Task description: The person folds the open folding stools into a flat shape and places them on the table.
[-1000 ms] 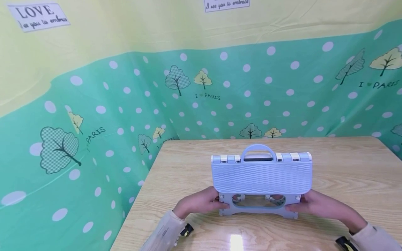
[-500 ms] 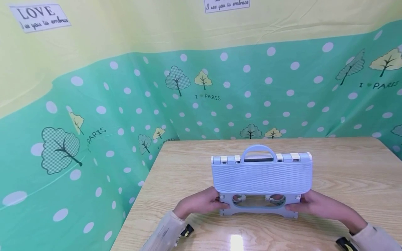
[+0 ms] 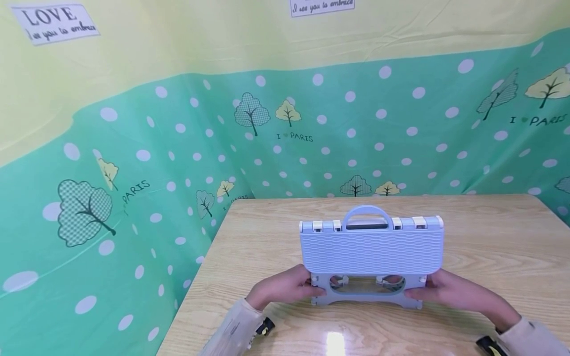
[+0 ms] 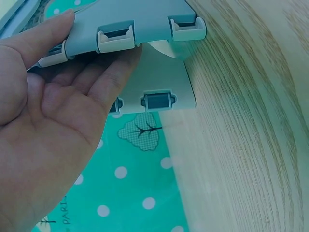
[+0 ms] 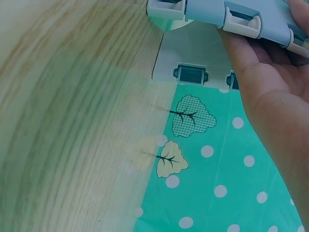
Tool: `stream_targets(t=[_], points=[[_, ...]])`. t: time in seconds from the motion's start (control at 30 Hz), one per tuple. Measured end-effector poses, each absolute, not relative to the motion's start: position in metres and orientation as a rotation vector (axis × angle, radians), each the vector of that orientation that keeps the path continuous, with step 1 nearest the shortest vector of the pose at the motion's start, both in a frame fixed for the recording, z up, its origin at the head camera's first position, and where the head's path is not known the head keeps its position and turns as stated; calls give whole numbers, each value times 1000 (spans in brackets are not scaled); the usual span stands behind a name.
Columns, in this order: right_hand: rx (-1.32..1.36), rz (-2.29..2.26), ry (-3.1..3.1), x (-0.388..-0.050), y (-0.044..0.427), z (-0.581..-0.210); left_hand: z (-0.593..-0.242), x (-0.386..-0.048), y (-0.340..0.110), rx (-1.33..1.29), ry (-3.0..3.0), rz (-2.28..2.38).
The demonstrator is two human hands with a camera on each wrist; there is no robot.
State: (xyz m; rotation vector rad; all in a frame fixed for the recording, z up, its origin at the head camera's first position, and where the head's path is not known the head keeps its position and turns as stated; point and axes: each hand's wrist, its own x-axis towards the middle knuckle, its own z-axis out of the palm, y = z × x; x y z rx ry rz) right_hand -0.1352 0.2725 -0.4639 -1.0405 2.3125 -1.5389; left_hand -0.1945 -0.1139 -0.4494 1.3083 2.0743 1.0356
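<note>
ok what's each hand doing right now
Left hand: holding the blue folding stool by its left end.
Right hand: holding the same blue folding stool's right end.

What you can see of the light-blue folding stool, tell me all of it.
The stool looks plastic: a textured top panel slants toward the person, an arched handle and white hinge pieces along its upper edge. Below is a leg panel with a wide cut-out. It is upright, partly unfolded, at the wooden table; whether its feet touch the wood is unclear. The left hand and right hand grip the leg panel's sides.
</note>
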Motion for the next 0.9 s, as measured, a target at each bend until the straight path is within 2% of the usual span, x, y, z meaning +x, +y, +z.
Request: stream_targets(t=[0.9], points=[[-1018, -1517, 2323, -135, 272, -463, -452, -197, -113, 1290, 2062, 1057]])
